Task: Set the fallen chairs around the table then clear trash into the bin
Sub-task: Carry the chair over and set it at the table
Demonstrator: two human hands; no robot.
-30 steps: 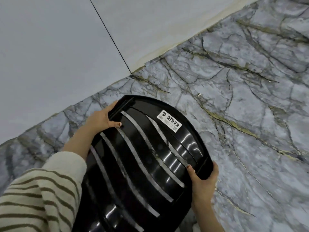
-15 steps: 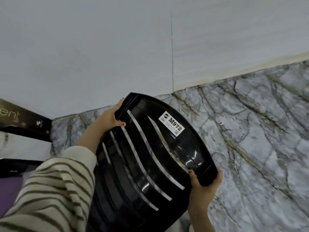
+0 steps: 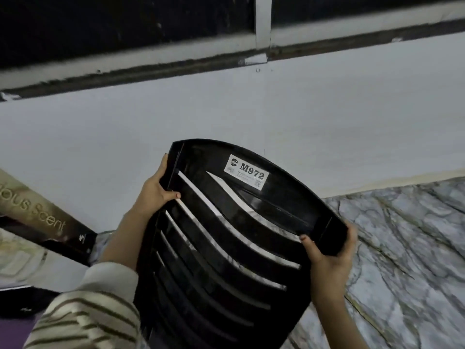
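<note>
A black plastic chair (image 3: 221,248) with a slatted back fills the middle of the view, its back turned toward me and tilted. A white label reading M972 (image 3: 247,171) sits near the top rail. My left hand (image 3: 154,192) grips the left edge of the backrest, thumb hooked over a slat. My right hand (image 3: 329,250) grips the right corner of the top rail from below. The seat and legs are hidden under the backrest.
A pale wall (image 3: 251,109) stands close ahead, with a dark window (image 3: 125,23) above it. Grey marble floor (image 3: 402,248) shows at the right. A dark printed box (image 3: 47,222) leans at the left, above something purple (image 3: 12,333) in the bottom corner.
The chair back has risen and swung left with both hands still gripping it. My view has lifted from the floor to the wall and window.
</note>
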